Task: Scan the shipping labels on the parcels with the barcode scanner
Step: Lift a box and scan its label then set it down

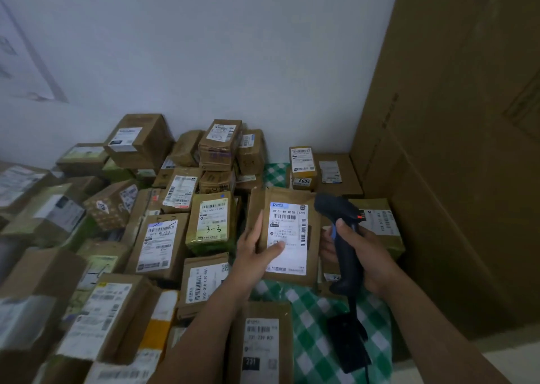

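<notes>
The picture is dim, with a cool bluish cast on the wall (pixel 233 47). The light is soft and the shadows are weak. The white shipping label (pixel 287 237) in the centre is brightest, sharp and slightly washed out. The parcels (pixel 29 319) at the lower left edge are blurred and stretched. The large cardboard box (pixel 467 150) at the right leans from wide-angle distortion.

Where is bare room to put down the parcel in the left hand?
Checked cloth lies bare below the held parcel, between the 231 parcel and the scanner. A smaller patch shows behind it, left of the 5604 parcel. The left side is piled with parcels.
</notes>
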The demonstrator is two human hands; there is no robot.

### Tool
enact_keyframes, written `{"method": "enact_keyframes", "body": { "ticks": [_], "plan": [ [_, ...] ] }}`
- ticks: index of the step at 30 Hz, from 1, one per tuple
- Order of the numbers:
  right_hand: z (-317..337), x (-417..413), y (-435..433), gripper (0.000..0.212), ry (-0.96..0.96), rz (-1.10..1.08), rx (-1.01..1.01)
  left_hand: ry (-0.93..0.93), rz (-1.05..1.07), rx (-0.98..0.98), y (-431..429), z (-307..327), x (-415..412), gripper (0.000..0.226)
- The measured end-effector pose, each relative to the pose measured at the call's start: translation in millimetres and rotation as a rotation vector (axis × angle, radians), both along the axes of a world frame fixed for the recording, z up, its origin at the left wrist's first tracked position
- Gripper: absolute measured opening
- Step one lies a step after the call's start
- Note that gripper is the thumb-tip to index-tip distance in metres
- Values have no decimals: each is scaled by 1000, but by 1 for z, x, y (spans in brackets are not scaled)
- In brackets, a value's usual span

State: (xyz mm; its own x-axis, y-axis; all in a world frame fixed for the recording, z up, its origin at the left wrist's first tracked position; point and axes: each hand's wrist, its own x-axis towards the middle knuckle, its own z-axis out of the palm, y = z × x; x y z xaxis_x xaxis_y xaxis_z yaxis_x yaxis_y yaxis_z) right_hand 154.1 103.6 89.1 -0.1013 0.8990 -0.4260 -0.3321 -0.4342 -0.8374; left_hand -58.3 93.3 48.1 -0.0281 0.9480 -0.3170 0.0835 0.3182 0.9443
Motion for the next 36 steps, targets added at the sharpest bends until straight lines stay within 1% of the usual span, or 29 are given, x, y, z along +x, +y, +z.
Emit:
{"method": "enact_keyframes", "body": {
  "ticks": [1, 3, 4, 5, 8, 9, 11, 14, 16, 18, 20, 24, 26, 29, 32, 36],
  "plan": [
    [0, -3, -3, 50, 13, -7, -5, 123, -15, -3, 1, 4, -1, 80],
    [0, -5, -7, 49, 28, -37, -1, 335, -54, -24, 1, 11, -5, 76],
    [1, -6, -9, 47, 43, -49, 1, 374, -82, -27, 2, 13, -8, 75],
    [3, -6, -11, 43, 61, -56, 0, 345, -125, -21, 2, 15, -12, 74],
    [10, -4, -14, 24, 67, -52, 8, 101, -159, -39, 1, 20, -21, 75],
    [13, -2, -15, 22, 63, -49, 14, 85, -164, -7, 0, 20, -24, 77],
    [18, -1, -16, 24, 60, -41, 28, 47, -133, 55, 0, 20, -26, 86],
    [24, -1, -17, 28, 64, -54, 33, -42, -48, 75, 0, 21, -24, 99],
    [26, -1, -16, 31, 20, -41, 61, -64, -14, 49, 3, 23, -22, 94],
    [29, -1, -16, 25, -70, 1, 115, -87, -3, 31, 8, 27, -25, 81],
    [32, 2, -17, 15, -259, 54, 198, -56, -17, 16, 16, 30, -34, 77],
    [32, 14, -15, 11, -753, 294, 349, 204, -99, 50, 33, 43, -58, 77],
    [31, 19, -15, 19, -896, 390, 379, 325, -134, 50, 40, 48, -69, 78],
    [33, 21, -16, 29, -1000, 472, 425, 419, -144, 36, 51, 48, -83, 79],
    [34, 23, -16, 37, -1028, 519, 430, 456, -150, 26, 56, 51, -86, 77],
    [41, 23, -16, 25, -1088, 575, 438, 465, -143, 18, 60, 50, -85, 75]
  ]
}}
